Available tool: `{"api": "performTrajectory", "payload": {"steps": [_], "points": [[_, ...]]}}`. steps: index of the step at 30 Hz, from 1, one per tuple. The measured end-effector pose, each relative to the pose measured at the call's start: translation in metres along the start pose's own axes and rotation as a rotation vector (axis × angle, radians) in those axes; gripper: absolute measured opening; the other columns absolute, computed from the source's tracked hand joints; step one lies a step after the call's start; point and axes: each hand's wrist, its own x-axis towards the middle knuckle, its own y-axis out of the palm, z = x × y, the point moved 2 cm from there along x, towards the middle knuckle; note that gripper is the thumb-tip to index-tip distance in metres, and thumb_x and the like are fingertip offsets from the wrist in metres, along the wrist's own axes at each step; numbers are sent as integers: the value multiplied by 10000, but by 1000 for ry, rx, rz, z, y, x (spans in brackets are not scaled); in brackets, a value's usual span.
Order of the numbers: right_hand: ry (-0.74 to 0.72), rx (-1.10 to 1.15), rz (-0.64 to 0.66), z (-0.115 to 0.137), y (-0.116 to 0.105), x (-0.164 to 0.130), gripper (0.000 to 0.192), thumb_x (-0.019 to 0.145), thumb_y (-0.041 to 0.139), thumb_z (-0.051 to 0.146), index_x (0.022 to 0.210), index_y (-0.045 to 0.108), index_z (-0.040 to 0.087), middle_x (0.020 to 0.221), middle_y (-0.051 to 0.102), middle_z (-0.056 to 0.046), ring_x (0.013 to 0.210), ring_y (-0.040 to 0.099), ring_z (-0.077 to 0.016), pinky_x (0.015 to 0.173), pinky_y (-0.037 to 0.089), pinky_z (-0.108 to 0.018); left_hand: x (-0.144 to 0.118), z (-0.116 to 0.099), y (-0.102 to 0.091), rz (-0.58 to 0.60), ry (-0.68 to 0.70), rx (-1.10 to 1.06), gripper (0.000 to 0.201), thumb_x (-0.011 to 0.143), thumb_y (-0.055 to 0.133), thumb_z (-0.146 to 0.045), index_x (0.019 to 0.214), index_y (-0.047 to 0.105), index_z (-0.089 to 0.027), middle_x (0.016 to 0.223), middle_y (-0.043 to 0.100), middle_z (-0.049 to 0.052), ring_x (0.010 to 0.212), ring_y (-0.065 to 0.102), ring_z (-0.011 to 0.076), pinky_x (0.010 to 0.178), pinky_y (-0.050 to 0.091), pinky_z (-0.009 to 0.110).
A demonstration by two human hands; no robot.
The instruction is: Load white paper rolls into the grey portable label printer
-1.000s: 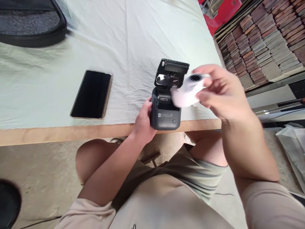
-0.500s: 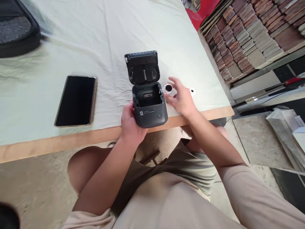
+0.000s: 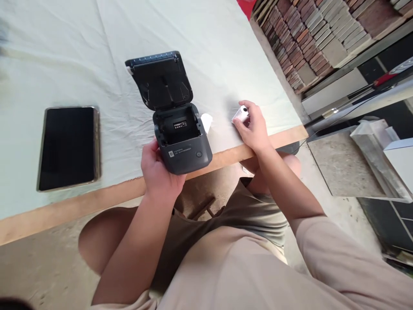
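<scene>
My left hand (image 3: 159, 174) supports a black portable label printer (image 3: 187, 157) from below and from its left side. The printer's lid stands raised, and the paper bay inside shows no roll, only a small printed label at its back. In my right hand (image 3: 256, 129) a small white paper roll (image 3: 238, 115) is pinched between thumb and fingers, its dark core hole facing up. Just right of the printer lies a second white roll (image 3: 207, 120), partly hidden behind the printer body.
A tablet (image 3: 69, 148) with a dark screen lies on the pale cloth (image 3: 119, 26) at the left. The table's wooden front edge (image 3: 122, 191) runs above my knees. Stacked bricks (image 3: 300, 43) and boards (image 3: 346, 161) stand to the right.
My right hand has left the dark-cored roll beside the printer and moved right, closing on the other roll. My left hand has brought the printer left and closer to the camera.
</scene>
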Motion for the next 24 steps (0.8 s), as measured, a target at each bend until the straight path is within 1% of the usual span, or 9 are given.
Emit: {"api": "performTrajectory", "payload": {"steps": [3,6,9,11,14,15,18,20,24], "points": [[47,169,-9,2,-4,1,577,950,662,420,1504,546,309,1368,693,-105,1031,727,-250,990,662,-510,0,0,0,-32,15,16,369,1022,486,-204,718,690,-240,724,795,-58,740,744,111,751,651,238],[231,557,19,-1,-11,-1,654,958,655,528,1553,435,366,1436,702,-70,1206,754,-268,998,692,-512,1,0,2,-28,17,33,338,1004,515,-217,727,706,-248,744,812,-44,753,750,138,736,656,253],[343,831,173,9,-19,-1,566,944,674,562,1441,530,333,1545,676,-67,1399,703,-279,1090,690,-530,2,1,3,-37,26,50,353,1019,499,-238,742,716,-244,764,817,-34,763,747,143,765,656,260],[278,862,240,33,-27,-1,534,958,686,579,1413,564,328,1541,684,-63,1409,707,-278,1101,695,-524,2,1,2,-53,30,56,354,1029,495,-234,750,713,-238,768,814,-35,774,742,148,797,657,274],[7,672,205,93,-47,-2,535,1035,647,606,1508,544,378,1468,710,-41,1311,765,-263,1055,711,-478,3,5,-1,-26,34,69,291,1026,519,-231,808,711,-232,794,803,-29,791,738,161,816,646,291],[-97,563,179,116,-54,-3,511,1057,641,561,1527,557,381,1460,709,-40,1287,773,-260,1085,698,-474,3,6,-2,0,41,83,258,1028,535,-252,846,717,-232,807,797,-24,795,743,166,819,641,293],[-451,210,264,171,-66,-2,412,1080,632,353,1492,651,370,1386,748,-30,1272,751,-272,1150,652,-485,4,9,-6,125,77,148,156,1008,630,-363,979,728,-244,930,814,-2,930,798,215,875,641,317],[-563,51,347,186,-62,4,407,1091,575,290,1477,680,363,1367,760,-39,1232,750,-281,1099,659,-465,2,11,-8,210,104,188,179,951,725,-398,1067,717,-262,1062,828,15,1107,811,269,931,643,340],[-585,-121,463,178,-43,19,507,984,619,212,1476,674,322,1337,783,-59,1093,784,-330,934,670,-502,-1,11,-12,266,106,226,448,836,872,-358,1223,665,-266,1188,824,37,1296,774,308,997,641,349]]}}
